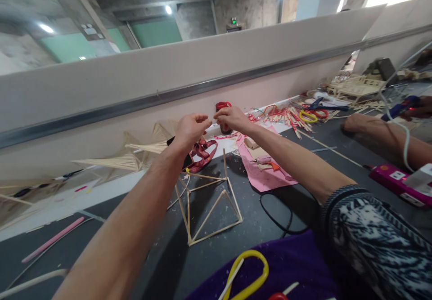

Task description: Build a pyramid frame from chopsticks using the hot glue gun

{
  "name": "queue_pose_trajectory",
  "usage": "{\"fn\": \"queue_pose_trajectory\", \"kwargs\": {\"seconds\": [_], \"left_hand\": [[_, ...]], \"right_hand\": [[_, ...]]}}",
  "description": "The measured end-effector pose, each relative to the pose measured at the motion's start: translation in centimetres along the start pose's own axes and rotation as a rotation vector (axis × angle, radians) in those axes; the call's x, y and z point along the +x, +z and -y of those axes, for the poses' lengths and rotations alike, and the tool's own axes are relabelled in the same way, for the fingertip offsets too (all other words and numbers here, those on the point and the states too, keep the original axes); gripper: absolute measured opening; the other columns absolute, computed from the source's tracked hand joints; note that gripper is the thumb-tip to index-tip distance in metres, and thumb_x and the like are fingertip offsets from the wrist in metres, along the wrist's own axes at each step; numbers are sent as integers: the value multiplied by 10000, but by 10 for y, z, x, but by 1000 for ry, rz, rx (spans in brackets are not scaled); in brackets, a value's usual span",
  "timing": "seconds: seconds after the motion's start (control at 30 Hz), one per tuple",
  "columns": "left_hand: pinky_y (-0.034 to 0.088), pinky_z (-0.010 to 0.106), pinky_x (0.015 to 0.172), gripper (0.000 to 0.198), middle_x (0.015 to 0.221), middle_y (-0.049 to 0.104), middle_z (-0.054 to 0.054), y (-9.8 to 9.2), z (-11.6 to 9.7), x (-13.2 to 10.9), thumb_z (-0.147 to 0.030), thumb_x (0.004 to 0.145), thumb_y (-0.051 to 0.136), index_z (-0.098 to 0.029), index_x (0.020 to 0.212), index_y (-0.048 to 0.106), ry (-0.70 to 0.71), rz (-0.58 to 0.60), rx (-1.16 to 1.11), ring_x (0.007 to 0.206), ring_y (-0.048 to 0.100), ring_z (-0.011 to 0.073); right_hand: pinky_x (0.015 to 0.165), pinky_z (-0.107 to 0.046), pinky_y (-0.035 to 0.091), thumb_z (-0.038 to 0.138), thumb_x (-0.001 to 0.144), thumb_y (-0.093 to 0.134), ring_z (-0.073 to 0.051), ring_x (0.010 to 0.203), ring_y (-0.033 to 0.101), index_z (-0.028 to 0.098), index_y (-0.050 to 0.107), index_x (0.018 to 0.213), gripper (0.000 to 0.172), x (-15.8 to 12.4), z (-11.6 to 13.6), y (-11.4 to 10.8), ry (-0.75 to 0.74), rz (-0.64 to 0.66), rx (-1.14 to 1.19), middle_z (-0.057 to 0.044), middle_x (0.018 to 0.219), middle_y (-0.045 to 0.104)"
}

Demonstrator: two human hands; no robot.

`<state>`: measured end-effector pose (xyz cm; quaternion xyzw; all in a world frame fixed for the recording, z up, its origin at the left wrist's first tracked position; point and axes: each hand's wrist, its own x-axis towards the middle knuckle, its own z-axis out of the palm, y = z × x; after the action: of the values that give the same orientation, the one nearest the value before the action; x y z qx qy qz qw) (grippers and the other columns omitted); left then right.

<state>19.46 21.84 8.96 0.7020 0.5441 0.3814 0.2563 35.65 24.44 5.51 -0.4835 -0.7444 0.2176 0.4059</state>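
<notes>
Step in hand, by judgement: fine fingertip work above the bench. The left hand (191,129) and right hand (232,118) meet tip to tip, fingers curled and pinched on something too small to identify. The open frame of thin pale wooden sticks (209,210) stands just below the fingers, untouched. Any further handling calls for a light, steady pinch. Beyond the right fingers is a red cylinder (223,106), and to their right a pink sheet (270,181).

Surface: dark grey tabletop (162,250).

Room: white partition (135,75), concrete ceiling, a co-worker's forearm (374,131) far right.
</notes>
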Motion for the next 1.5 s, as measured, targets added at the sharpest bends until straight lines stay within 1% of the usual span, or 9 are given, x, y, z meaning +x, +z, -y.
{"fn": "queue_pose_trajectory", "kwargs": {"seconds": [0.13, 0.3, 0.53, 0.7, 0.9, 1.03, 1.13, 1.23, 1.5], "left_hand": [[343, 171, 391, 312, 826, 684, 41, -2, -6, -8, -294, 695, 721, -181, 979, 658, -118, 150, -332, 532, 612, 101], [418, 192, 422, 253, 787, 687, 66, 0, -5, -13, -227, 662, 760, -153, 884, 663, -227, 417, -535, 561, 634, 133], [216, 146, 297, 78, 435, 482, -20, -7, 1, -11, -115, 733, 665, -104, 660, 638, -265, 295, -469, 310, 349, 29], [198, 140, 309, 84, 460, 463, -46, -27, -8, -9, -123, 815, 567, -130, 765, 634, -134, 46, -536, 334, 303, 17], [187, 165, 317, 208, 433, 418, -54, -41, -23, -17, -287, 860, 558, -158, 713, 629, 79, -152, -513, 343, 276, 30], [274, 167, 364, 288, 574, 564, -2, -43, -36, -51, -386, 842, 577, -169, 674, 667, 231, -204, -384, 455, 437, 48], [379, 173, 461, 144, 779, 670, -2, -46, -42, -98, -341, 818, 621, -238, 820, 721, 286, -190, -163, 627, 556, 88], [428, 206, 495, 167, 731, 687, -47, -53, -36, -148, -280, 778, 652, -366, 905, 720, 257, -168, 39, 584, 560, 99], [404, 275, 466, 54, 608, 684, -28, -55, 11, -230, -366, 702, 667, -367, 709, 721, 64, 172, 99, 512, 572, 160]], "right_hand": [[378, -131, 326, 145, 840, 471, -49, 492, 547, 125, 652, 918, 199, -7, 14, -1, 88, 21, 510, -25, 685, 660], [412, -136, 378, 152, 815, 528, -41, 441, 494, 119, 658, 847, 138, -14, 22, 1, 47, 89, 653, 20, 569, 594], [417, -138, 356, 128, 785, 526, -57, 505, 554, 107, 652, 926, 191, -16, 5, -6, 79, -54, 532, -15, 705, 661], [377, -163, 253, 127, 787, 485, -30, 368, 351, 74, 677, 859, 212, -22, -39, -20, 229, -236, 320, 32, 506, 527], [432, -194, 320, 223, 742, 552, -56, 428, 420, 91, 699, 776, 200, -53, -59, -22, 163, -199, 91, 3, 565, 581], [491, -195, 393, 188, 705, 570, -73, 519, 511, 117, 697, 830, 192, -89, -37, -15, 126, -54, 141, -24, 701, 644], [504, -196, 408, 206, 730, 558, -82, 559, 537, 130, 694, 852, 198, -117, -20, -8, 102, 27, 177, -30, 761, 656], [524, -197, 405, 207, 754, 548, -85, 565, 541, 151, 706, 842, 190, -141, -11, -1, 98, 97, 114, -13, 723, 658], [625, -215, 398, 202, 799, 537, -136, 708, 615, 185, 723, 863, 197, -167, -13, 21, -68, 326, -161, -27, 817, 711]]}}
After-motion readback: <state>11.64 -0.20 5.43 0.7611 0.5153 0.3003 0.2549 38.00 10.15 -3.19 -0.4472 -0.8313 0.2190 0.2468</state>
